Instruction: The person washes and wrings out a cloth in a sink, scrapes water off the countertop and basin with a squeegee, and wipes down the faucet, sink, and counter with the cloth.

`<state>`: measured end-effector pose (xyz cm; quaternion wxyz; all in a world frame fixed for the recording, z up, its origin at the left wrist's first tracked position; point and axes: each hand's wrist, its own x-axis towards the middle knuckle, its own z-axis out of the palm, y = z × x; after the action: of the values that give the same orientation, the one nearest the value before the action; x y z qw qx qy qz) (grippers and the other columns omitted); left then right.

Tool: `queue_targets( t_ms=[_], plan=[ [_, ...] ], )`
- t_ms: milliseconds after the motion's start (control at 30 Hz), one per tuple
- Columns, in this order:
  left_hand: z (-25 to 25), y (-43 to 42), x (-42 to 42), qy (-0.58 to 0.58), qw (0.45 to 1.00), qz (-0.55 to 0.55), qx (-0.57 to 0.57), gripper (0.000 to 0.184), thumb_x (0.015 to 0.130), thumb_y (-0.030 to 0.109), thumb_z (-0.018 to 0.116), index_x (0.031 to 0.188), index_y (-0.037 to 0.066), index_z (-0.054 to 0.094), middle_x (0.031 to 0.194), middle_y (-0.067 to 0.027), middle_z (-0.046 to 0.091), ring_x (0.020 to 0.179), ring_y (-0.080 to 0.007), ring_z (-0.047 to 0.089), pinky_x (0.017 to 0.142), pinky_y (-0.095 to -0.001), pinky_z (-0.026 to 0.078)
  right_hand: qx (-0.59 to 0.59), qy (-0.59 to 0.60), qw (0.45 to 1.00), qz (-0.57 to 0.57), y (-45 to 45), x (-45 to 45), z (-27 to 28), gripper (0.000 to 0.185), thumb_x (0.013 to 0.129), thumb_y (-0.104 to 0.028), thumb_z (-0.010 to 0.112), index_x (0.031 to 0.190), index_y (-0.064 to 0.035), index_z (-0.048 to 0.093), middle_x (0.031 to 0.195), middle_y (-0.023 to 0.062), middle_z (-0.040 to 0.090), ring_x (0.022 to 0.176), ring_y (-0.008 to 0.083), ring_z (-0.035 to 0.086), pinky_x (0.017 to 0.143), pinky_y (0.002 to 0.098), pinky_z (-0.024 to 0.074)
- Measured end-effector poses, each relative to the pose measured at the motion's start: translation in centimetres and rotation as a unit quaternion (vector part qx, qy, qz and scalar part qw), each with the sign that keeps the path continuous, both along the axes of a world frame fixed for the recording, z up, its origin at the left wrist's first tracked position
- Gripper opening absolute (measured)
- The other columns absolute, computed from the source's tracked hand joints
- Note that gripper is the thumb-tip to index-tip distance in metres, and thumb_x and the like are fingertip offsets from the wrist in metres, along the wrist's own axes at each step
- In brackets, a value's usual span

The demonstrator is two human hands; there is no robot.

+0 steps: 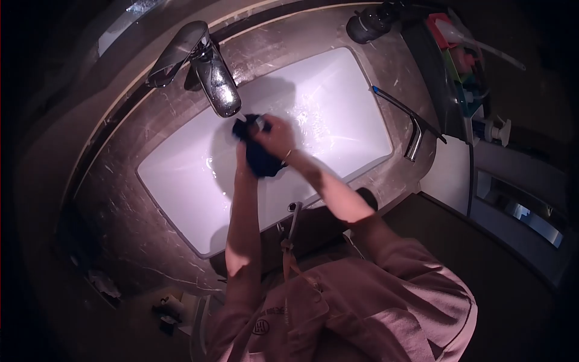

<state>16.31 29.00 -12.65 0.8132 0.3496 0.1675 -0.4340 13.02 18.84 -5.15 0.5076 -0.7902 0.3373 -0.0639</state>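
Dark blue cloth [263, 161]: bunched up, under the spout of the chrome faucet [220, 90], above the white sink [172, 214]. You've got it up near the outlet, probably so the stream [241, 116] hits it and drips land in the basin. Your right hand [276, 137] is closed on the upper part, fingers curled in, likely to keep the folds from slipping. Your left hand [241, 155] is at the cloth's left side, seemingly supporting it; fingers mostly hidden, can't tell how tightly they close. Further out, a squeegee-like tool [413, 113] lies along the sink's right edge, presumably parked within reach. Dark bottle [365, 25] stands at the back of the desk [142, 232], apart from the splash.
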Motion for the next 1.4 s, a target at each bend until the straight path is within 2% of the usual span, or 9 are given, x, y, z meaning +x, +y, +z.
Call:
queue_targets(
  t_ms=[100, 200, 333, 533, 733, 933, 1067, 1167, 1400],
  plan=[
    [7.6, -3.0, 0.6, 0.042, 0.981, -0.022, 0.186, 0.04, 0.085, 0.027, 0.063, 0.108, -0.005, 0.056, 0.095, -0.0088, 0.063, 0.082, -0.0175, 0.063, 0.07, -0.0306, 0.053, 0.014, 0.077, 0.997, -0.024, -6.7, -0.1, -3.4, 0.047, 0.069, -0.044, 0.072, 0.077, 0.0015, 0.061, 0.075, 0.0199, 0.062, 0.065, 0.0328, 0.06, 0.061, 0.0383, 0.0484],
    [8.3, -2.3, 2.2, -0.238, 0.939, -0.13, 0.213, 0.039, 0.082, 0.019, 0.067, 0.109, -0.006, 0.055, 0.098, -0.0118, 0.063, 0.087, -0.018, 0.063, 0.074, -0.0325, 0.051, -0.046, -0.066, 0.992, -0.099, -10.3, -2.4, -3.4, 0.034, 0.071, -0.028, 0.076, 0.087, -0.0019, 0.062, 0.083, 0.0098, 0.062, 0.078, 0.0188, 0.058, 0.073, 0.0308, 0.0471],
    [9.6, 0.8, 6.9, -0.6, 0.695, -0.17, 0.358, 0.026, 0.072, 0.002, 0.064, 0.098, 0.001, 0.062, 0.094, -0.0135, 0.063, 0.094, -0.0294, 0.059, 0.085, -0.0362, 0.046, -0.013, -0.174, 0.983, 0.052, -11.5, -2.4, -0.6, 0.032, 0.072, 0.004, 0.059, 0.103, -0.0039, 0.063, 0.112, 0.0039, 0.055, 0.094, 0.0139, 0.055, 0.08, 0.0264, 0.0465],
    [14.5, 11.7, 11.9, -0.743, 0.463, -0.193, 0.443, 0.032, 0.062, -0.009, 0.055, 0.091, 0.001, 0.064, 0.098, -0.0135, 0.059, 0.099, -0.0322, 0.056, 0.085, -0.0409, 0.044, -0.175, -0.213, 0.944, 0.181, -1.9, 3.3, -3.8, 0.03, 0.062, -0.01, 0.07, 0.089, -0.0089, 0.059, 0.085, 0.009, 0.061, 0.075, 0.0316, 0.059, 0.067, 0.0362, 0.0483],
    [5.6, 23.7, 3.8, -0.708, 0.247, -0.399, 0.529, 0.021, 0.068, 0.004, 0.056, 0.084, 0.013, 0.066, 0.104, -0.007, 0.061, 0.119, -0.0273, 0.045, 0.105, -0.0396, 0.03, -0.252, -0.015, 0.828, 0.5, 8.2, -0.2, -7.6, 0.034, 0.06, -0.025, 0.074, 0.089, -0.0181, 0.057, 0.1, 0.0014, 0.054, 0.102, 0.0208, 0.049, 0.084, 0.0422, 0.0337],
    [3.6, 19.2, -2.9, -0.654, 0.416, -0.479, 0.411, 0.039, 0.072, 0.011, 0.059, 0.11, 0.017, 0.063, 0.134, -0.003, 0.047, 0.131, -0.0285, 0.031, 0.107, -0.0441, 0.025, -0.29, 0.082, 0.841, 0.449, -0.1, -4.2, -7.0, 0.031, 0.057, -0.021, 0.076, 0.083, -0.0157, 0.059, 0.079, -0.0002, 0.063, 0.082, 0.021, 0.061, 0.073, 0.0372, 0.0396],
    [1.6, 14.1, -3.9, -0.683, 0.48, -0.415, 0.36, 0.049, 0.075, 0.016, 0.061, 0.123, 0.011, 0.052, 0.139, -0.007, 0.039, 0.131, -0.0291, 0.031, 0.105, -0.0452, 0.027, -0.427, 0.26, 0.832, 0.24, -3.1, -4.8, -5.9, 0.052, 0.071, -0.012, 0.063, 0.12, -0.0184, 0.048, 0.124, 0.0068, 0.049, 0.114, 0.0272, 0.048, 0.088, 0.0475, 0.0384],
    [2.0, 10.5, -4.5, -0.685, 0.456, -0.403, 0.4, 0.046, 0.075, 0.017, 0.064, 0.119, 0.006, 0.054, 0.133, -0.0109, 0.043, 0.127, -0.0293, 0.035, 0.102, -0.0452, 0.032, -0.455, 0.112, 0.779, 0.416, -1.5, -5.4, -5.0, 0.074, 0.07, -0.015, 0.066, 0.137, -0.018, 0.034, 0.139, 0.0091, 0.035, 0.127, 0.0298, 0.033, 0.102, 0.0509, 0.0259],
    [4.2, 9.6, -5.1, -0.28, 0.873, -0.185, 0.354, 0.025, 0.083, 0.027, 0.061, 0.097, 0.006, 0.062, 0.1, -0.0053, 0.059, 0.099, -0.0222, 0.054, 0.085, -0.041, 0.043, -0.213, 0.174, 0.911, 0.308, -0.7, -0.1, -2.5, 0.042, 0.073, -0.011, 0.06, 0.115, -0.016, 0.057, 0.097, 0.0125, 0.063, 0.086, 0.0336, 0.061, 0.077, 0.045, 0.0472]
  ],
)
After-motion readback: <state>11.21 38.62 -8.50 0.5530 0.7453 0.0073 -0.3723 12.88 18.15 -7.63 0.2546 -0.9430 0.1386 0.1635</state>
